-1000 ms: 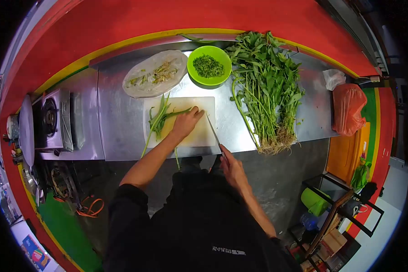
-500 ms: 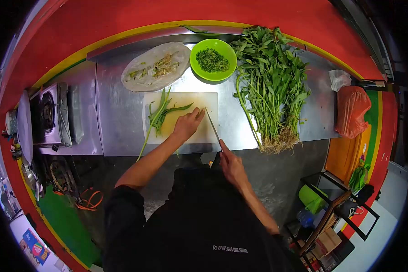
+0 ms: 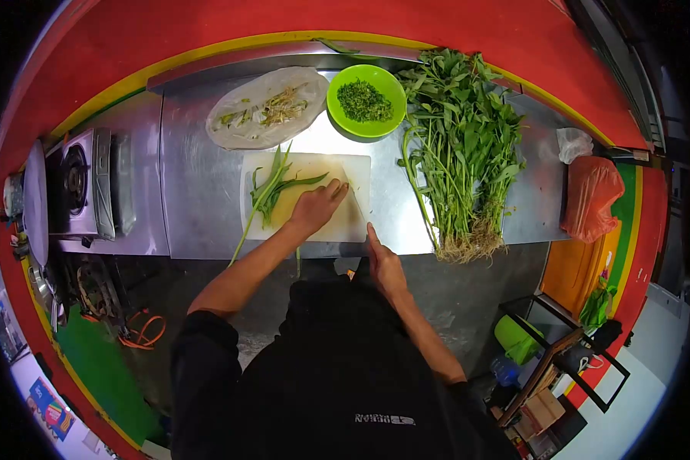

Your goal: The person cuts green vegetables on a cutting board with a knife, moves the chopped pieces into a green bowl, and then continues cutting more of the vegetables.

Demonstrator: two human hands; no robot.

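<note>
My right hand grips a knife by its handle, the thin blade slanting up and left over the white cutting board. On the board my left hand has its fingers curled down and pressed together close to the blade's tip. Whatever lies under those fingers is hidden. Leafy green stalks rest on the board's left side, one long stem running past the near edge of the counter. Behind the board stands a green bowl with finely chopped greens in it.
A plastic bag with root ends and trimmings lies behind the board. A big bunch of rooted greens covers the counter's right part. Further right sits a red plastic bag; a gas stove stands at the left.
The knife's blade has shifted slightly left and its handle sits a little higher. My left hand stays almost in place. The whole view has tilted slightly.
</note>
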